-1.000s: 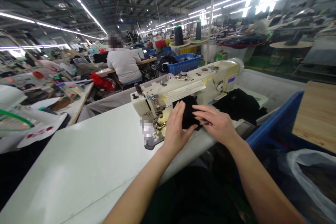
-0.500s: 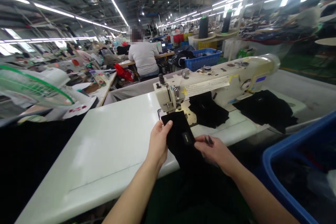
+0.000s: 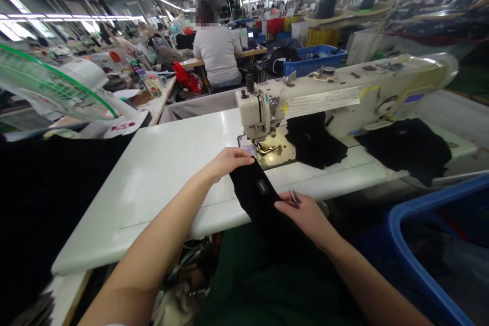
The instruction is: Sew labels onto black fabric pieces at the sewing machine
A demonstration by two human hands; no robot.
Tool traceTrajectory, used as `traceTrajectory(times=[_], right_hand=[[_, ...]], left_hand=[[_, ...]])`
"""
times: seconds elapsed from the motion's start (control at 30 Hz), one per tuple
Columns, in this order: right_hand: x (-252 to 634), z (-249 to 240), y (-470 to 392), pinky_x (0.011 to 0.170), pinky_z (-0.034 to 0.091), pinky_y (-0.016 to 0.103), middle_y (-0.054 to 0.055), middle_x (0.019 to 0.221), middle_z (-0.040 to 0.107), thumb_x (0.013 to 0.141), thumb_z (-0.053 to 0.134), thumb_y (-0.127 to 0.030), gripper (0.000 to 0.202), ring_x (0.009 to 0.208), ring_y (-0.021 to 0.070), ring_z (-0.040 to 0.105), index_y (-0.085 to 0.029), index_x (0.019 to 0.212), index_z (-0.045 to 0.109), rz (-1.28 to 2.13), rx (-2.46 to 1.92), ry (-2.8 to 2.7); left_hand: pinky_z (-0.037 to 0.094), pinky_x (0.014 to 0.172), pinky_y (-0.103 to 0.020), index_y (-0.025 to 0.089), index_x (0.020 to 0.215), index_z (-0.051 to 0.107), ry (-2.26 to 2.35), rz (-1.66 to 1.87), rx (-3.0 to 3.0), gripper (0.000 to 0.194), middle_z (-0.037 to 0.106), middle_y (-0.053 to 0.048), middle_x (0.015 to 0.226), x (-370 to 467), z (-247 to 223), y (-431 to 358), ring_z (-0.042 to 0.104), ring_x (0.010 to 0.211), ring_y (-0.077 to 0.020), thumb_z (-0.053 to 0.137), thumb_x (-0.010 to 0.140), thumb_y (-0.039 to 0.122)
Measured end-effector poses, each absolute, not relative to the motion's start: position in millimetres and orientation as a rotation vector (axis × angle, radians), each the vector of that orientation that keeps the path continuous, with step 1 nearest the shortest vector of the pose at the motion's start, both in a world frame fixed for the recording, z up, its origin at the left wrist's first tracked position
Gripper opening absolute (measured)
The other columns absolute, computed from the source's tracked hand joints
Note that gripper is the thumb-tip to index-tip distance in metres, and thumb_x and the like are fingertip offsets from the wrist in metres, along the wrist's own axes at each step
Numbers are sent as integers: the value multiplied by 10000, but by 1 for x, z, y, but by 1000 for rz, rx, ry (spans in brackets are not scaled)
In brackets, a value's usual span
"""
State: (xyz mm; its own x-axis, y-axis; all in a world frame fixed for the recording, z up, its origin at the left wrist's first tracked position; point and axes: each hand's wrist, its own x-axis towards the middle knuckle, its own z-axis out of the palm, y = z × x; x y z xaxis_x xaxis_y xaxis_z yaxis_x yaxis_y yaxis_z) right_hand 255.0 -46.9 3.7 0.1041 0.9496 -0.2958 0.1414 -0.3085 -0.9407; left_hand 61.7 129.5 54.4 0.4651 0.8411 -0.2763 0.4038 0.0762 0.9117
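Observation:
A black fabric piece [image 3: 250, 188] with a small dark label [image 3: 262, 187] stretches between my hands, over the front edge of the white sewing table [image 3: 171, 178]. My left hand [image 3: 231, 160] pinches its upper end, just in front of the needle area. Farther down, my right hand [image 3: 300, 209] grips the right edge of the fabric. Dark pointed tips of a small tool, perhaps thread snips [image 3: 294, 197], stick up from the right hand. The sewing machine [image 3: 263, 112] stands right behind the fabric, its metal plate showing under the presser foot.
Two more black fabric pieces lie under the machine arm [image 3: 315, 140] and to its right [image 3: 407, 145]. A blue bin [image 3: 397, 219] stands at the lower right. At left is a green-rimmed fan [image 3: 57, 81]. A person in a grey top [image 3: 217, 51] sits ahead with their back turned.
My left hand has shifted to the fabric's top end, its fingers now pointing right. The fabric has come away from the presser foot, uncovering the plate. The view has tilted down.

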Motion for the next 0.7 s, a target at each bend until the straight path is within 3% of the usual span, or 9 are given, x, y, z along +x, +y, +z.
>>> traceTrajectory(times=[0.13, 0.27, 0.43, 0.57, 0.7], right_hand=[[262, 5, -50, 777, 514, 360, 55, 962, 757, 750, 679, -430, 391, 819, 227, 681, -181, 1044, 740, 1203, -1622, -1151], [263, 1, -49, 760, 522, 351, 48, 880, 748, 777, 635, -406, 318, 773, 212, 676, -177, 972, 738, 1122, -1624, -1185], [251, -11, -46, 744, 533, 329, 33, 866, 720, 800, 623, -348, 294, 789, 201, 680, -189, 1045, 655, 1041, -1538, -1215], [247, -16, -44, 752, 522, 324, 41, 906, 715, 892, 564, -330, 175, 819, 195, 666, -209, 972, 661, 1000, -1486, -1398], [251, -14, -45, 713, 520, 285, 25, 934, 687, 903, 608, -259, 153, 753, 157, 629, -219, 1038, 668, 907, -1426, -1609]], left_hand=[[392, 662, -268, 187, 761, 708, 1164, 508, 1535, 269, 681, 6, 736, 62, 52, 135, 575, 698, -154, 795, 625, 402], [389, 646, -264, 179, 787, 712, 1171, 522, 1535, 308, 672, 2, 721, 61, 47, 140, 568, 683, -153, 778, 647, 445], [402, 598, -266, 163, 752, 710, 1158, 568, 1869, 249, 650, 1, 660, 71, 23, 158, 553, 614, -146, 660, 781, 405], [458, 717, -301, 177, 721, 711, 1125, 629, 2091, 117, 654, -15, 727, 83, 5, 166, 591, 721, -171, 662, 795, 254], [464, 862, -358, 194, 808, 710, 1147, 752, 2294, 18, 638, -47, 890, 88, 0, 159, 590, 899, -215, 719, 794, 202]])
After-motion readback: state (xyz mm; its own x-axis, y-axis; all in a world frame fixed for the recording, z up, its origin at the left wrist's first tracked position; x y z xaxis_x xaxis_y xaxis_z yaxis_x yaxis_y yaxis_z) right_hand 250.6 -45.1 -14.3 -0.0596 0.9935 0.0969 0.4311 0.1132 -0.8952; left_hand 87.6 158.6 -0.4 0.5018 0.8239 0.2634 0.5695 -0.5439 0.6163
